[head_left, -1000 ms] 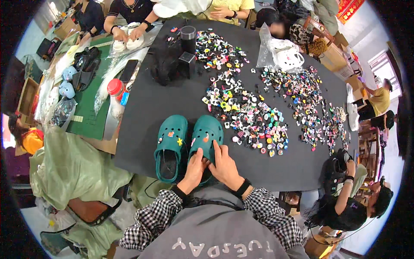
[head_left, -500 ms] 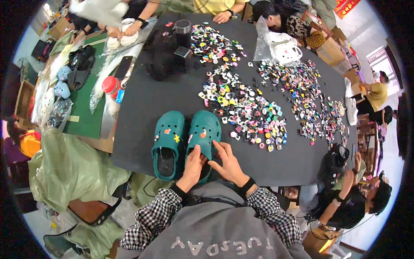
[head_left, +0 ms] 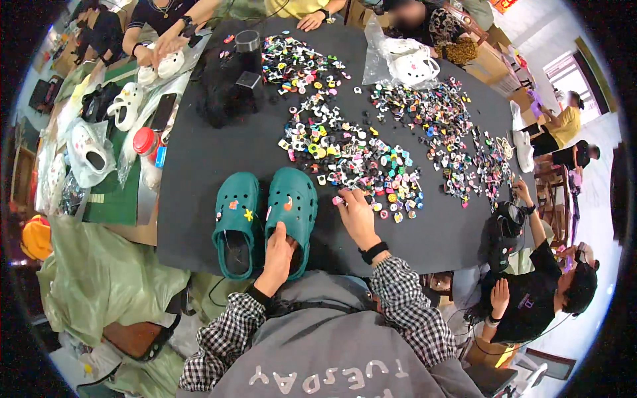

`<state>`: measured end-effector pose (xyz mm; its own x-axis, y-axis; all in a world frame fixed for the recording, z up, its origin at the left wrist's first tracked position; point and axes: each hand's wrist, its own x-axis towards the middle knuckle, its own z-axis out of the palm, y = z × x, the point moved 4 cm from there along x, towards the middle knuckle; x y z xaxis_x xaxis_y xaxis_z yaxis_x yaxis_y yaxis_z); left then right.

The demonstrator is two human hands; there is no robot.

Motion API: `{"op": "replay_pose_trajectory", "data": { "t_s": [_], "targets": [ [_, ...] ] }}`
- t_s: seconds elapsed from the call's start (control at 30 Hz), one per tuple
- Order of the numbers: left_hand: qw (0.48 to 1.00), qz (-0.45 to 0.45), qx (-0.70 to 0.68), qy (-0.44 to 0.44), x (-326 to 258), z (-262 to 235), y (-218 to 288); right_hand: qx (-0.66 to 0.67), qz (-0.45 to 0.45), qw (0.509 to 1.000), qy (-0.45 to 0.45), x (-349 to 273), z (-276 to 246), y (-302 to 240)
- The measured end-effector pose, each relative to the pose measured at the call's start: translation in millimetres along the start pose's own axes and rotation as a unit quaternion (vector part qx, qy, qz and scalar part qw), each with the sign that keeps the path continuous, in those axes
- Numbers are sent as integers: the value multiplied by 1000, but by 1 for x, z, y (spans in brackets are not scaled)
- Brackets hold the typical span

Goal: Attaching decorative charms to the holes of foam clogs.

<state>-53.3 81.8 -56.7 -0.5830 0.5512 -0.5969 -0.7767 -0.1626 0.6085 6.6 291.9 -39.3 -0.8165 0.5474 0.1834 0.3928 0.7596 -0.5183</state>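
Observation:
Two green clogs stand side by side on the black table. The left clog (head_left: 237, 205) carries a few charms, one a yellow star. My left hand (head_left: 280, 255) grips the right clog (head_left: 292, 199) at its opening, thumb on the upper and fingers inside the shoe. This clog also bears small charms, one of them orange. At the near edge of a pile of colourful shoe charms (head_left: 391, 174), my right hand (head_left: 358, 217) pinches a pink shoe charm (head_left: 338, 199) between thumb and fingertips.
More charm piles (head_left: 458, 126) spread to the right and back. White clogs in a bag (head_left: 413, 64) lie at the far side. A dark cup (head_left: 248, 43) and a red-lidded jar (head_left: 145, 142) stand left. Several co-workers sit around the table (head_left: 199, 149).
My right hand has left the right clog and moved right to the charm pile, onto a pink charm. My left hand stays on the clog. The whole view has shifted slightly.

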Motion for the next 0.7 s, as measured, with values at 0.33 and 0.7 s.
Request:
{"op": "replay_pose_trajectory", "data": {
  "t_s": [0.33, 0.7],
  "targets": [
    [997, 39, -32, -53, 7, -1, -2, 10, 0, 999, -42, -3, 7, 11],
    [999, 26, -18, -20, 14, -15, -17, 90, 88, 991, -49, -16, -16, 41]
  ]
}}
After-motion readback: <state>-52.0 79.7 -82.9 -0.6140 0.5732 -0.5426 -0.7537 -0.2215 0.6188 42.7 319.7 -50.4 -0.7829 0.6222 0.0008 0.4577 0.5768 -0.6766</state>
